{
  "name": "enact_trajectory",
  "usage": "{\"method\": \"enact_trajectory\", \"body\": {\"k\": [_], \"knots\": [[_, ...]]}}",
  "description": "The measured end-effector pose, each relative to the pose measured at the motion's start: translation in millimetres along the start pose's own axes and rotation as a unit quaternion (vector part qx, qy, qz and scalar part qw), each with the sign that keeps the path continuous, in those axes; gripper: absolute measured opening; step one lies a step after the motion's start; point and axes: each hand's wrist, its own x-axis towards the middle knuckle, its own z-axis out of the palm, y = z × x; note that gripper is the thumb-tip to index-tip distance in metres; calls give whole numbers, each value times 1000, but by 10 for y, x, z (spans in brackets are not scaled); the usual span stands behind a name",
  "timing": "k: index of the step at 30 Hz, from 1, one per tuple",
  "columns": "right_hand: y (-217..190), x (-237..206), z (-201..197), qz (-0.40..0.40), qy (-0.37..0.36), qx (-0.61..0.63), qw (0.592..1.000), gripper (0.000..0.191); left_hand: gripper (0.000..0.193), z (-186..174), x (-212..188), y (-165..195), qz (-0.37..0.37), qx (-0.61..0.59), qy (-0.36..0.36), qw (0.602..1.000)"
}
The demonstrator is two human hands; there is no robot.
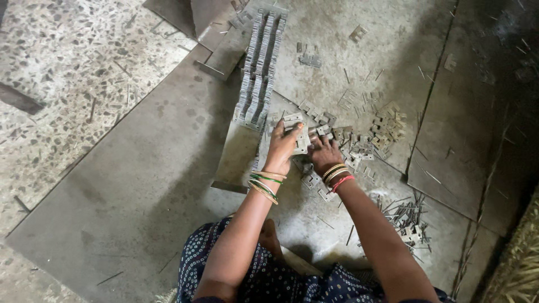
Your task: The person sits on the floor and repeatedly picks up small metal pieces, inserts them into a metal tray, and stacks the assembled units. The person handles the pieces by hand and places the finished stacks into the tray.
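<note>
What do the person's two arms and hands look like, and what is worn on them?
Both arms are bare, with no sleeves or gloves. The left wrist carries a stack of thin bangles, green and gold. The right wrist carries gold bangles and one red band. The left hand and right hand show no rings that I can make out.
</note>
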Motion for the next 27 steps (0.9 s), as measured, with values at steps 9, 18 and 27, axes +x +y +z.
{"method": "enact_trajectory", "body": {"k": [9, 18, 27], "knots": [[74, 87, 2, -33, -18, 11, 999, 37, 24, 88, -50, 134, 36, -83, -47, 995], [476, 27, -748, 98, 159, 570, 800, 23, 41, 49, 3, 303, 38, -69, 116, 990], [74, 517, -447, 167, 145, 295, 930, 40, 24, 37, -18, 301, 91, -144, 15, 985]]}}
